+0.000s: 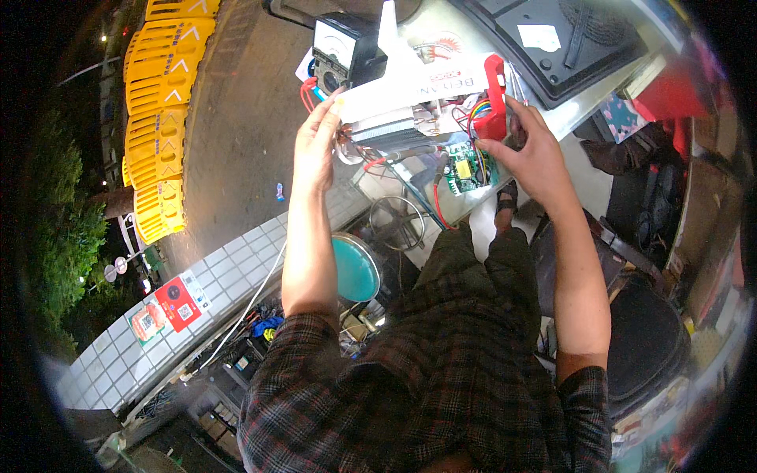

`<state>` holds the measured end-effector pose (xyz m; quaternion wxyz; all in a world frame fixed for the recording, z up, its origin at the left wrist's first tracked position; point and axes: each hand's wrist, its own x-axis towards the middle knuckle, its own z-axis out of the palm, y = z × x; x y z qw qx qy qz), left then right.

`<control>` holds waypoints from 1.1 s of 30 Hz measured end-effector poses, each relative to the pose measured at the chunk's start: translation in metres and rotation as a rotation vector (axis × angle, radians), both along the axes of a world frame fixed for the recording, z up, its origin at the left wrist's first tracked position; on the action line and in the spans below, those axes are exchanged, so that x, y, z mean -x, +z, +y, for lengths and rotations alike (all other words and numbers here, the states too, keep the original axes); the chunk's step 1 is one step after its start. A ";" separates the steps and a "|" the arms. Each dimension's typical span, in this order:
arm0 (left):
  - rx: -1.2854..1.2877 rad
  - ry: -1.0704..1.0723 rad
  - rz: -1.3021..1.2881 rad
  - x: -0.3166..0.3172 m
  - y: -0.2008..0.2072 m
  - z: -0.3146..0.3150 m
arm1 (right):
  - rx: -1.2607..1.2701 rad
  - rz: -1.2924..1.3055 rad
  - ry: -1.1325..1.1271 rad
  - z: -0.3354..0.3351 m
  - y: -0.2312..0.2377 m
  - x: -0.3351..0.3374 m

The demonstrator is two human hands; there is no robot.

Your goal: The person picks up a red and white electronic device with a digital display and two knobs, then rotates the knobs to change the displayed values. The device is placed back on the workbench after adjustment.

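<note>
An opened electrical device with a white casing (pixel 394 100) is tipped up over the glass-topped table, its inside facing me. My left hand (pixel 317 146) grips its left end, thumb and fingers closed round the edge. At the other end my right hand (pixel 530 150) holds the red end panel (pixel 495 83), fingers behind it and thumb in front. Between them show a finned metal heat sink (pixel 385 135), a bundle of coloured wires (pixel 478 114) and a green circuit board (pixel 465 169) with a yellow part. A red wire (pixel 438 206) hangs from the device.
Behind my left hand stands an analog multimeter (pixel 335 49) with red leads. A black plastic panel (pixel 556 47) lies at the far right. Below are a teal-topped round bucket (pixel 355 268), a tiled ledge (pixel 236 256) and a black chair (pixel 643 339). Yellow barriers (pixel 162 118) line the road.
</note>
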<state>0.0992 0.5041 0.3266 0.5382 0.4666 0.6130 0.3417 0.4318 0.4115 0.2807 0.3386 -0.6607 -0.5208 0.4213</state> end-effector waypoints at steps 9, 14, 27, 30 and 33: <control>-0.074 0.037 0.148 -0.014 0.002 -0.003 | -0.118 0.109 0.010 -0.015 -0.018 -0.011; -0.178 -0.065 0.354 -0.023 0.012 0.003 | -0.186 0.283 -0.084 -0.015 -0.036 -0.023; -0.139 -0.370 0.860 -0.060 0.035 0.040 | -0.462 -0.015 -0.274 0.009 -0.061 -0.008; -0.102 -0.399 0.868 -0.070 0.034 0.043 | -0.472 -0.009 -0.231 0.014 -0.062 -0.015; -0.089 -0.428 0.848 -0.072 0.034 0.043 | -0.459 0.004 -0.185 0.017 -0.061 -0.018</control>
